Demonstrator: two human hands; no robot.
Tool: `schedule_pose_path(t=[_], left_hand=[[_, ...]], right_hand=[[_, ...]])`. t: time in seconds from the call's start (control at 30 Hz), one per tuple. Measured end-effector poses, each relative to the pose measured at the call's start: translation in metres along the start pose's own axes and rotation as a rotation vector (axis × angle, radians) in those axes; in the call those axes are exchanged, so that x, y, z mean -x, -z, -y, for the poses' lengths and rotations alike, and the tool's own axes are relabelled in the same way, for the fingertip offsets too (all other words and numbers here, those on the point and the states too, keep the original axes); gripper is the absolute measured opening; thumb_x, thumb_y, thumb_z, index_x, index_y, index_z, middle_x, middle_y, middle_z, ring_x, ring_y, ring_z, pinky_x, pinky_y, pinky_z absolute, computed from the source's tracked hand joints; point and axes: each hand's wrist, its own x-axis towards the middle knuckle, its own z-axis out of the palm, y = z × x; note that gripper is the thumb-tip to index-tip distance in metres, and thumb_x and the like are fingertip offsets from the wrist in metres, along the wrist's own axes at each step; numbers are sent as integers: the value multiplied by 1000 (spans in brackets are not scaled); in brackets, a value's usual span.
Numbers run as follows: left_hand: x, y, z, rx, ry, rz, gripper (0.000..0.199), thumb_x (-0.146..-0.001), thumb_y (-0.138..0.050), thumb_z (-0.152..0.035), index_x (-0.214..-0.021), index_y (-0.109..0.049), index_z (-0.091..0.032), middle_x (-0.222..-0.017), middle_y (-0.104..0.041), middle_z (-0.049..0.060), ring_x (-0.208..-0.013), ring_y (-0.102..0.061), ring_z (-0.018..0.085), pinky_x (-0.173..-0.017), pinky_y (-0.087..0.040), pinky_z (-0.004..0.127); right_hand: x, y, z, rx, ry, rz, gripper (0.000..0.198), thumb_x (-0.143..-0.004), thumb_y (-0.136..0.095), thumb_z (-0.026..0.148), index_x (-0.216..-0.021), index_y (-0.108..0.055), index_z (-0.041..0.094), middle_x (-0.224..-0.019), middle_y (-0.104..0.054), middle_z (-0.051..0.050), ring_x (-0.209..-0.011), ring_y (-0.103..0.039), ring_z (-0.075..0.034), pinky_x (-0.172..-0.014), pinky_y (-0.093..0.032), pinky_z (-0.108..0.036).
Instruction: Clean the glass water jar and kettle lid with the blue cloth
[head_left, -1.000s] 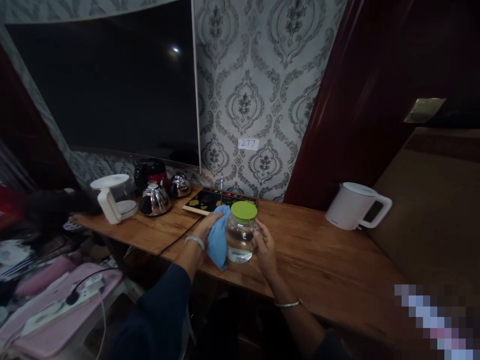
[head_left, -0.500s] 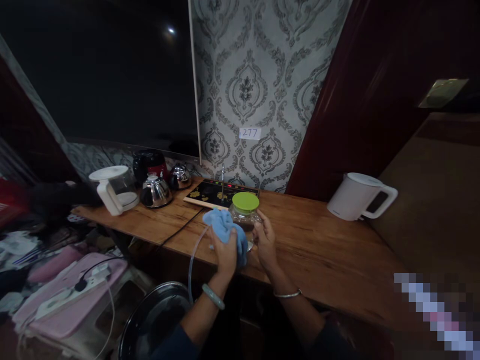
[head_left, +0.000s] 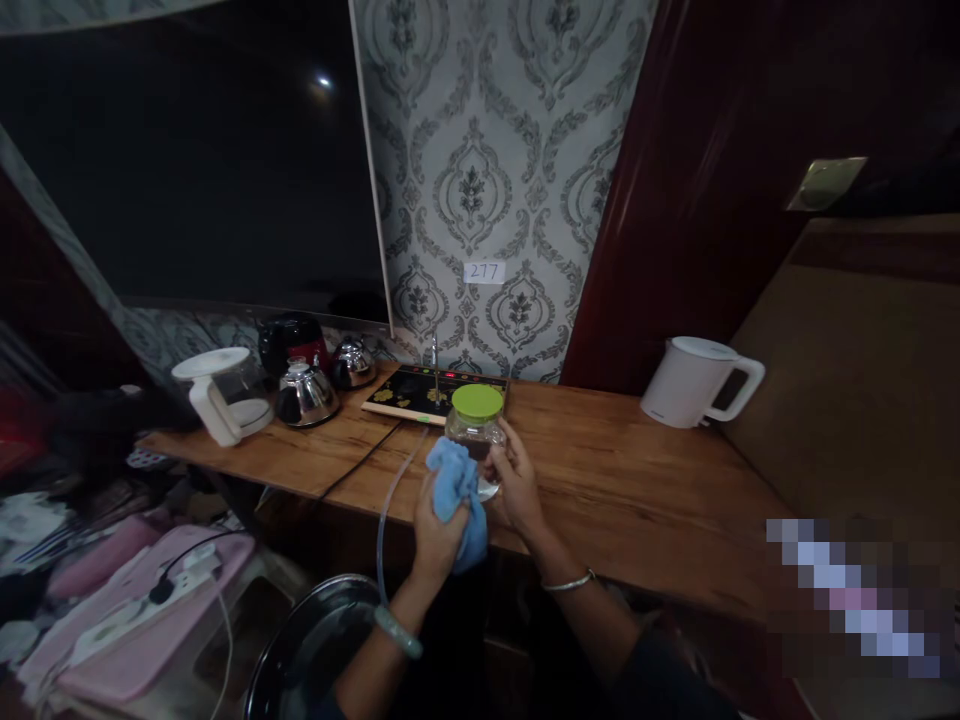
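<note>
A clear glass jar (head_left: 475, 432) with a green lid (head_left: 478, 402) is held near the front edge of the wooden table (head_left: 592, 450). My right hand (head_left: 517, 475) is closed on the jar's right side, with fingers against the glass. In my left hand (head_left: 437, 525) a blue cloth (head_left: 454, 480) is bunched up, and it hangs down below the fingers. The cloth lies in front of the jar's lower left side; whether it touches the glass I cannot tell.
Behind the jar is a black tea stove (head_left: 405, 388) with a faucet. Two steel kettles (head_left: 306, 393) and a white-handled glass pot (head_left: 222, 395) stand left, a white electric kettle (head_left: 686, 382) right. Below are a clear hose (head_left: 382, 520), a dark basin (head_left: 300, 610) and a pink stool (head_left: 142, 650).
My left hand has drawn the blue cloth slightly down, showing more of the jar's front. The right hand keeps hold of the jar. The view has shifted a little.
</note>
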Motion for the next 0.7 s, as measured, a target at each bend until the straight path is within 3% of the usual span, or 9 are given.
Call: schedule_pose_path(t=[0.1, 0.2, 0.3, 0.4, 0.5, 0.53, 0.6, 0.7], left_hand=[[1, 7, -46, 228, 145, 11, 54, -78, -73, -35, -128, -62, -21, -132, -65, 11, -129, -56, 31, -116, -36, 48], [9, 1, -77, 342, 188, 134, 61, -76, -77, -36, -132, -61, -21, -140, -60, 12, -134, -52, 34, -118, -34, 48], [25, -15, -80, 444, 312, 272, 67, -78, -77, -38, -140, -56, -25, -148, -53, 10, -140, -45, 33, -120, -32, 47], [34, -29, -72, 556, 440, 453, 63, -84, -68, -47, -142, -54, -26, -147, -54, 9, -141, -44, 33, -119, -33, 47], [24, -33, -67, 504, 388, 593, 59, -82, -69, -50, -135, -61, -24, -140, -60, 11, -132, -51, 34, -113, -40, 48], [17, -33, -66, 438, 344, 559, 55, -80, -72, -48, -128, -66, -23, -135, -63, 11, -128, -55, 33, -110, -43, 47], [3, -31, -60, 315, 288, 362, 43, -76, -77, -46, -112, -73, -22, -122, -69, 11, -116, -62, 30, -103, -47, 43], [-12, -31, -47, 284, 311, 92, 38, -73, -78, -44, -103, -73, -21, -111, -73, 9, -106, -66, 26, -98, -49, 39]], right_hand=[[17, 10, 15, 67, 44, -33, 63, -87, -60, 54, -141, -50, 24, -111, -69, -7, -100, -64, -23, -94, -51, -41], [51, 16, 33, 75, 150, 38, 73, -86, -60, 62, -148, -41, 30, -144, -54, -7, -133, -50, -29, -111, -41, -48], [85, 22, 43, 59, 145, 194, 93, -76, -71, 63, -154, -31, 33, -161, -35, -5, -145, -37, -32, -117, -36, -51], [98, 39, 44, 92, 44, 63, 89, -72, -80, 52, -149, -40, 33, -157, -41, -6, -144, -39, -31, -118, -35, -51], [91, 68, 42, 51, -96, -78, 72, -72, -80, 44, -137, -53, 31, -147, -54, -7, -134, -52, -31, -113, -41, -52], [86, 77, 43, 41, -127, -117, 69, -71, -79, 44, -135, -54, 30, -145, -57, -8, -131, -55, -31, -111, -43, -53], [75, 91, 46, 72, -126, -211, 69, -72, -77, 44, -136, -53, 29, -144, -57, -8, -129, -56, -31, -110, -43, -53], [53, 92, 56, 232, 26, -251, 72, -76, -73, 40, -142, -47, 30, -148, -52, -7, -135, -50, -30, -114, -38, -52]])
